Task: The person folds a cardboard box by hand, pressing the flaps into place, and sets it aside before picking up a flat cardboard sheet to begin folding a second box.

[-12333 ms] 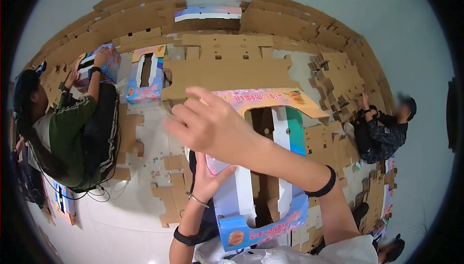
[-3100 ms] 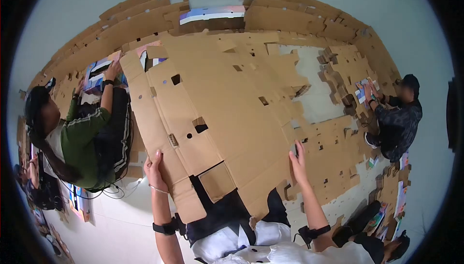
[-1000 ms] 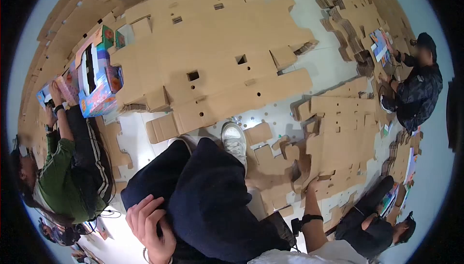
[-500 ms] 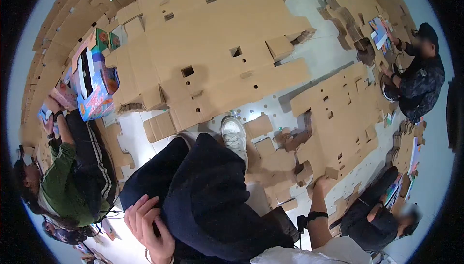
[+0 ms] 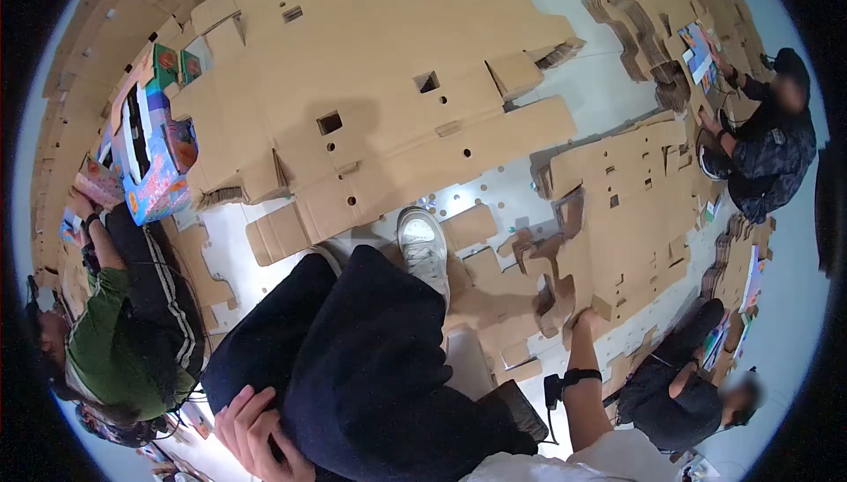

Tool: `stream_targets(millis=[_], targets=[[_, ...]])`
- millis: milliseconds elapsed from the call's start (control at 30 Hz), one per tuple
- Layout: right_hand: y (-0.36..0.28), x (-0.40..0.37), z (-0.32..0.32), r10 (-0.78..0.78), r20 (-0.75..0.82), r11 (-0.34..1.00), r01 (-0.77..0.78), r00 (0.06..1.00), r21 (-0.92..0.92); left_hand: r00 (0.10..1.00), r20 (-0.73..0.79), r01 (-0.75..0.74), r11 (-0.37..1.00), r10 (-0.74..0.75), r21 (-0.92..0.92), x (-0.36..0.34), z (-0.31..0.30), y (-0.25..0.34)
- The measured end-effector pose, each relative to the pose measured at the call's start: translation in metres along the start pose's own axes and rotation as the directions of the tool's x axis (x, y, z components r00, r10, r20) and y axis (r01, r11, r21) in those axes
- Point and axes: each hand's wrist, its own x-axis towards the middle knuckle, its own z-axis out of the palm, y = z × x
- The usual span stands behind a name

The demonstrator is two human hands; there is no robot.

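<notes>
Die-cut cardboard sheet (image 5: pixel 628 226): lay flat, right of the white sneaker (image 5: pixel 422 248); upper edge slanted up and rightward, away from sneaker; long axis uncertain. Right hand (image 5: pixel 583 325): below-right of sneaker, outstretched to sheet's lower-left corner; finger closure could not be told. Left hand (image 5: pixel 254 433): below-left of sneaker, on dark trousers (image 5: pixel 366 367), fingers together, loosely bent.

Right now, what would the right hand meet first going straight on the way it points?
Probably the near edge of the flat cardboard just ahead of the right hand; depth is unclear, they may already touch.
</notes>
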Motion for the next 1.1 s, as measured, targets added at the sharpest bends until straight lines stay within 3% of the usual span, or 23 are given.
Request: stream_targets(millis=[33, 100, 133, 200, 233, 267, 300, 333, 367, 400, 467, 500, 533, 600, 633, 700, 767, 833, 1067, 1100], targets=[[0.006, 0.018, 0.003, 0.000, -0.003, 1.000, 0.000, 1.000, -0.004, 1.000, 0.003, 0.012, 1.000, -0.012, 0.007, 0.001, 0.000, 0.000], [0.026, 0.059, 0.018, 0.058, 0.261, 0.983, -0.101, 0.963, 0.153, 1.000, 0.011, 0.014, 1.000, -0.014, 0.016, 0.004, -0.001, 0.000], [0.040, 0.067, 0.037, 0.059, 0.262, 0.984, -0.101, 0.963, 0.149, 1.000, 0.012, 0.017, 1.000, -0.017, 0.015, 0.003, -0.001, -0.001], [0.055, 0.070, 0.061, 0.108, 0.360, 0.895, -0.249, 0.927, 0.371, 1.000, 0.015, 0.023, 1.000, -0.023, 0.014, 0.003, 0.000, -0.002], [0.057, 0.071, 0.061, 0.112, 0.359, 0.896, -0.250, 0.927, 0.368, 1.000, 0.019, 0.018, 1.000, -0.019, 0.014, 0.003, 0.000, -0.001], [0.057, 0.072, 0.062, 0.027, 0.527, 0.989, -0.101, 0.849, 0.113, 1.000, 0.024, 0.012, 1.000, -0.012, 0.013, 0.004, -0.001, -0.001], [0.046, 0.067, 0.059, -0.002, 0.689, 0.988, 0.110, 0.725, -0.113, 1.000, 0.025, 0.010, 1.000, -0.010, 0.011, 0.003, -0.001, -0.001], [0.011, 0.029, 0.029, -0.081, 0.662, 0.963, 0.230, 0.745, -0.141, 1.000, 0.021, 0.000, 1.000, 0.000, 0.017, 0.003, 0.000, -0.002], [-0.013, 0.022, 0.026, -0.327, 0.513, 0.768, 0.539, 0.794, -0.346, 1.000, 0.018, -0.009, 1.000, 0.009, 0.024, 0.002, 0.000, -0.002], [-0.037, 0.012, 0.021, -0.582, 0.401, 0.446, 0.690, 0.707, -0.569, 1.000, 0.017, -0.008, 1.000, 0.008, 0.021, 0.002, -0.001, -0.003], [-0.102, -0.053, -0.020, -0.800, 0.252, 0.454, 0.823, 0.545, -0.341, 1.000, 0.012, -0.014, 1.000, 0.014, 0.000, 0.002, -0.001, -0.004], [-0.126, -0.072, -0.027, -0.967, 0.119, 0.200, 0.963, 0.224, -0.182, 1.000, 0.013, -0.012, 1.000, 0.012, -0.003, 0.001, -0.001, -0.004], [-0.143, -0.088, -0.028, -0.991, -0.067, -0.109, 0.992, -0.113, -0.069, 1.000, 0.009, -0.014, 1.000, 0.014, -0.006, 0.000, -0.001, -0.005], [-0.158, -0.114, -0.005, -0.965, 0.260, -0.076, 0.980, -0.026, -0.185, 1.000, 0.006, -0.017, 1.000, 0.017, -0.011, 0.000, -0.002, -0.007], [-0.158, -0.114, 0.009, -0.965, 0.260, -0.080, 0.979, -0.028, -0.189, 1.000, 0.010, -0.011, 1.000, 0.011, -0.013, 0.000, -0.003, -0.007], [-0.163, -0.118, 0.036, -0.930, 0.307, 0.089, 0.934, 0.202, -0.345, 1.000, 0.004, 0.007, 1.000, -0.007, -0.011, -0.001, -0.003, -0.008], [-0.158, -0.117, 0.046, -0.946, 0.265, 0.069, 0.917, 0.185, -0.394, 1.000, 0.024, 0.011, 0.999, -0.010, -0.030, -0.002, -0.005, -0.009], [-0.160, -0.133, 0.024, -0.901, 0.332, 0.165, 0.930, 0.278, -0.329, 1.000, 0.018, 0.014, 0.999, -0.013, -0.032, -0.003, -0.007, -0.012], [-0.177, -0.136, 0.026, -0.933, 0.228, 0.189, 0.918, 0.279, -0.349, 1.000, 0.013, 0.003, 0.998, -0.002, -0.058, -0.007, -0.009, -0.019], [-0.191, -0.151, 0.008, -0.842, 0.403, 0.216, 0.907, 0.360, -0.361, 1.000, 0.011, 0.009, 0.999, -0.008, -0.051, -0.007, -0.010, -0.019]])
